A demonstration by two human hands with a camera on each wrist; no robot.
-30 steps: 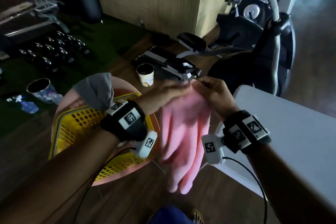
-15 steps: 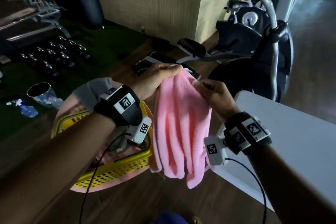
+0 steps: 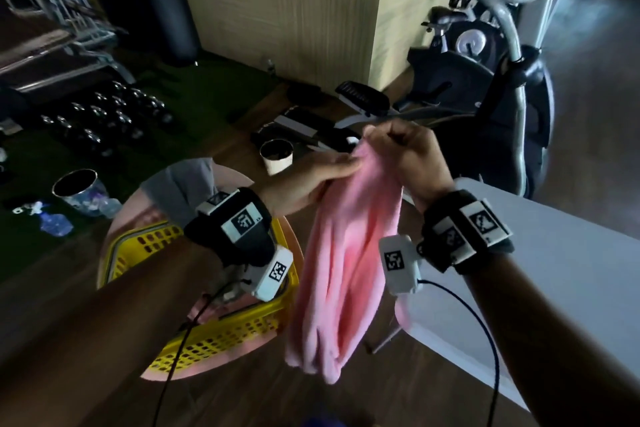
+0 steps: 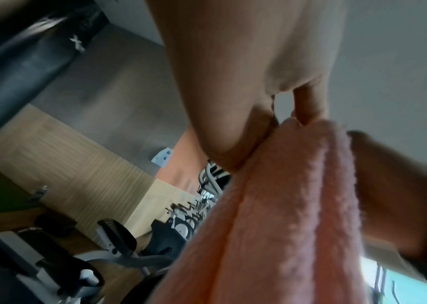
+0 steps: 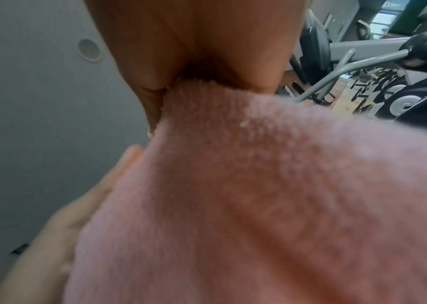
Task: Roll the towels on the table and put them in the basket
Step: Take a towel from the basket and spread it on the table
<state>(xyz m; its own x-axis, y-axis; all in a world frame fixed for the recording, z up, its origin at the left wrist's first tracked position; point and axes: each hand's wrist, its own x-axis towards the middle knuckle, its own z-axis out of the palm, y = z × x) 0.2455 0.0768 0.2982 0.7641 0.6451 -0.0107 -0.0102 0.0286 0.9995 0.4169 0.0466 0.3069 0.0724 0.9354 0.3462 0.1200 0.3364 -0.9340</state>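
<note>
A soft pink terry-cloth towel (image 3: pixel 343 270) hangs in loose vertical folds in the air, held up at its top edge by both hands. It hangs between the yellow perforated plastic basket (image 3: pixel 221 340) and the near left corner of the white surface (image 3: pixel 554 270), and its lower end touches neither.

The right hand (image 3: pixel 412 156) grips the top of the towel: its fingers (image 3: pixel 384 135) are curled tight, and the right wrist view shows thumb and fingers pinching a bunched tip of the cloth (image 5: pixel 207 98). The left hand (image 3: pixel 304 180) lies along the towel's left upper side with its fingers (image 3: pixel 343 159) nearly straight, their tips meeting the cloth just below the right hand's grip. In the left wrist view the thumb and a fingertip press on the top of the folds (image 4: pixel 298 185); whether they pinch the cloth or only touch it cannot be told.

The basket sits on a round pink stool (image 3: pixel 242 184) to the left of the surface. A grey cloth (image 3: pixel 180 187) is draped over the far rim of the basket. On the wooden floor beyond stand a white paper cup (image 3: pixel 277 156) and a grey exercise bike (image 3: pixel 502 97).
</note>
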